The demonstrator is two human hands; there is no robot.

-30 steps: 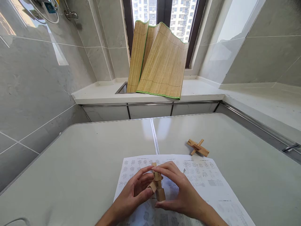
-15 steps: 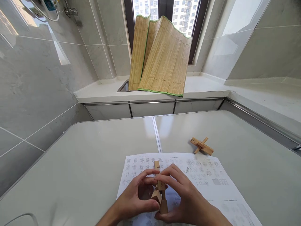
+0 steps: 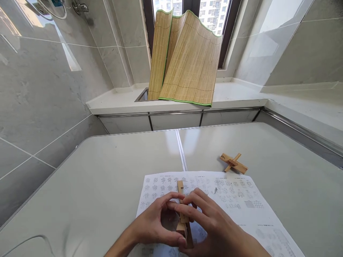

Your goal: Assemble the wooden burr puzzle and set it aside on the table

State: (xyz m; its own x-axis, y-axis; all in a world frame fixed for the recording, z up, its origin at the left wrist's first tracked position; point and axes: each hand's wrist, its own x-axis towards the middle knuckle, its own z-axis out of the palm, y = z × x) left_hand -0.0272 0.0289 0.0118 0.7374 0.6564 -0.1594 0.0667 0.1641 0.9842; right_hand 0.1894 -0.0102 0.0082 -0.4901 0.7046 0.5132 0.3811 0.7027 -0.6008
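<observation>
From the head camera, a person's left hand (image 3: pixel 155 226) and right hand (image 3: pixel 214 228) closed together around a small cluster of wooden puzzle pieces (image 3: pixel 183 217), held just above a printed instruction sheet (image 3: pixel 241 207) near the front edge of a pale table (image 3: pixel 107 178). The fingers of both hands pinched narrowly on the blocks, with one stick poking up between the fingertips.

The pieces looked light, stiff and smooth-sided, likely to slip apart unless gripped across their flat faces close to the joint.

A second, crossed pair of wooden pieces (image 3: pixel 233 163) lay on the table just beyond the sheet's far right corner, well apart from the hands. Behind the table, a rolled bamboo mat (image 3: pixel 184 60) stood on a white counter (image 3: pixel 235 94) against the window. Nothing lay between the hands and the sheet.
</observation>
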